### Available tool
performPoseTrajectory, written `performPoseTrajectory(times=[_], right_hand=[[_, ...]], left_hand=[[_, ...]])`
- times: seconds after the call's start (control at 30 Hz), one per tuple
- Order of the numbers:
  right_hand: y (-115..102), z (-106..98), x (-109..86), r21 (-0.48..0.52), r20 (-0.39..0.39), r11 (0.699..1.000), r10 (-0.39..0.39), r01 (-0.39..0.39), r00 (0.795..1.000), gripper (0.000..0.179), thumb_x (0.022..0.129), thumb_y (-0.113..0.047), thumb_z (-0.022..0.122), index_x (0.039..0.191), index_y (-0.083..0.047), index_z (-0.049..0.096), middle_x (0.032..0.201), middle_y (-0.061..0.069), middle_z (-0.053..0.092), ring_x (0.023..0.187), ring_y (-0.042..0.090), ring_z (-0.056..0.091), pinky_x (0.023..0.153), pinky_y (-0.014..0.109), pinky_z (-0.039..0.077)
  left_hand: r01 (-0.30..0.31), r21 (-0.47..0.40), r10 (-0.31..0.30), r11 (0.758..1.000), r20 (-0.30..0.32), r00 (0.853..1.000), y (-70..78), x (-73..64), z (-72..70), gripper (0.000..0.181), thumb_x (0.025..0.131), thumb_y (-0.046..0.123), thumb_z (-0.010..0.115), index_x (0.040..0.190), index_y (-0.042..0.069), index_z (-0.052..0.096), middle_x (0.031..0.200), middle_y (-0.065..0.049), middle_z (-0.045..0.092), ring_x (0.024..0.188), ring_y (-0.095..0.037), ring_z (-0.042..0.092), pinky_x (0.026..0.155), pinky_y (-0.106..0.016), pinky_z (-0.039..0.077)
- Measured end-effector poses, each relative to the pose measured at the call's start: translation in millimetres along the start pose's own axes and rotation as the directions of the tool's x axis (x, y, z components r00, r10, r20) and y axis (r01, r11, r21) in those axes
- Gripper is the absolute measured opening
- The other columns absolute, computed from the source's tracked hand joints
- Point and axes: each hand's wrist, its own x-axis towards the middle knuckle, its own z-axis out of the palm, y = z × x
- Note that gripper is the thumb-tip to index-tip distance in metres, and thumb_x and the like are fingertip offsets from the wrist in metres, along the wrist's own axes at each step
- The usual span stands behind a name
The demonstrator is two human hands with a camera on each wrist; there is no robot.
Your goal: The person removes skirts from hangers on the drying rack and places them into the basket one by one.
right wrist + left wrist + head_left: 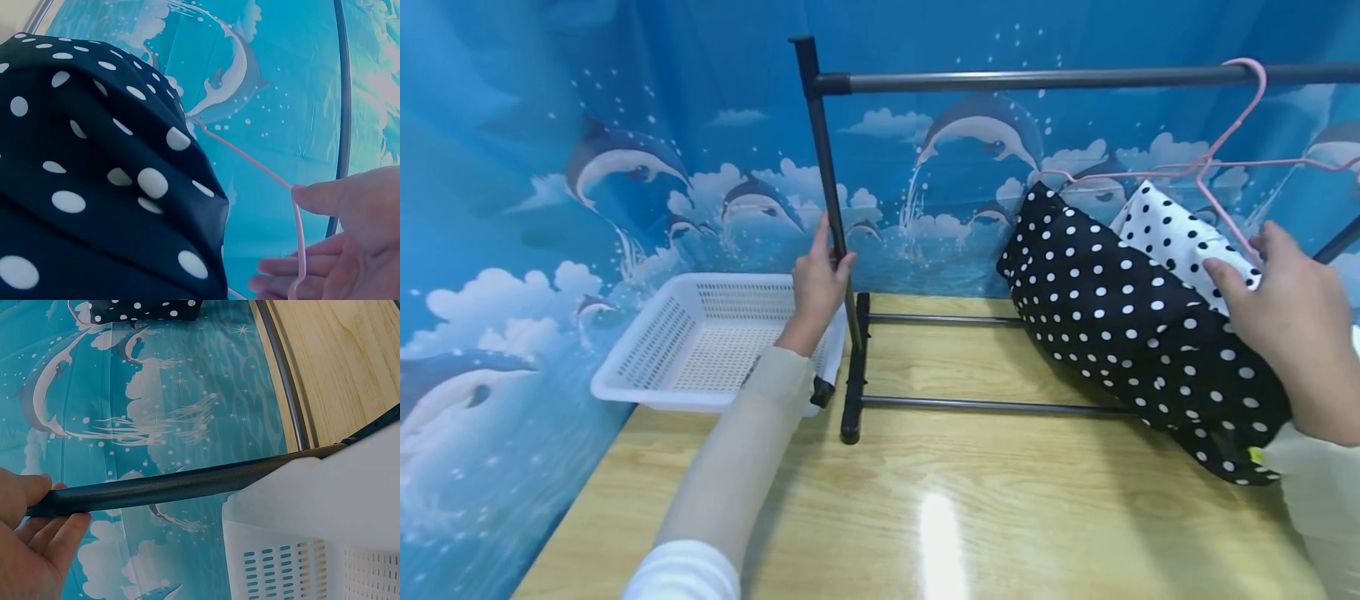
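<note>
My left hand (pixel 820 283) grips the black upright post of a clothes rack (pixel 829 175); in the left wrist view the thumb and fingers (pixel 69 544) lie on either side of it. A pink wire hanger (pixel 1213 154) hooks over the top bar and is tilted. Black cloth with white dots (pixel 1112 308) hangs at the hanger's left end, with a white, black-dotted part (pixel 1180 229) behind it. My right hand (pixel 1296 321) is at the hanger's lower wire, fingers loosely extended. In the right wrist view its thumb (pixel 315 199) touches the wire. The garment's kind is unclear.
A white perforated basket (pixel 655 333) stands left of the rack on the wooden table (pixel 1000 500). Two thin lower bars (pixel 985 406) run along the rack's base. Behind everything hangs a blue dolphin-print curtain (pixel 722 108).
</note>
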Motion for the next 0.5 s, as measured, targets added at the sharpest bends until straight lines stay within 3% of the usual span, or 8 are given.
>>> performPoseTrajectory(times=[0.07,0.13,0.3,0.5], right_hand=[[2.6,-0.5,1.0,-0.004,-0.009,1.0,-0.018,0.018,1.0,0.045,0.103,-0.032,0.042,0.115,0.012,0.041,0.09,0.031,0.045,0.08,0.045,0.04,0.055,0.045,0.037],[3.9,-0.6,1.6,0.002,-0.009,1.0,-0.022,0.023,1.0,0.041,0.104,-0.029,0.041,0.11,0.012,0.044,0.084,0.03,0.046,0.076,0.042,0.041,0.051,0.04,0.036],[6.2,-1.0,1.7,0.028,-0.013,0.999,-0.032,0.033,0.999,0.039,0.105,-0.019,0.037,0.115,0.016,0.049,0.082,0.031,0.049,0.068,0.038,0.044,0.045,0.034,0.036],[8.5,-0.9,1.1,0.039,0.016,0.999,-0.023,0.022,1.0,0.038,0.105,-0.018,0.038,0.117,0.017,0.049,0.081,0.03,0.049,0.071,0.037,0.041,0.051,0.038,0.035]], left_hand=[[0.003,0.005,-0.003,1.0,0.0,1.0,1.0,0.4,-0.7,0.068,0.099,0.028,0.057,0.155,0.021,0.021,0.097,-0.013,0.071,0.078,-0.026,0.067,0.068,-0.041,0.055],[0.008,0.012,-0.008,1.0,0.001,1.0,1.2,0.3,-0.8,0.068,0.099,0.028,0.057,0.155,0.021,0.02,0.097,-0.013,0.071,0.077,-0.026,0.067,0.068,-0.041,0.055],[0.012,0.016,-0.012,1.0,0.006,1.0,1.2,0.1,-0.2,0.067,0.099,0.027,0.057,0.155,0.022,0.02,0.1,-0.013,0.071,0.08,-0.026,0.068,0.069,-0.041,0.055],[0.011,0.028,-0.011,1.0,-0.002,1.0,0.3,-0.1,0.3,0.068,0.099,0.027,0.057,0.155,0.022,0.02,0.098,-0.013,0.07,0.077,-0.026,0.067,0.068,-0.04,0.055]])
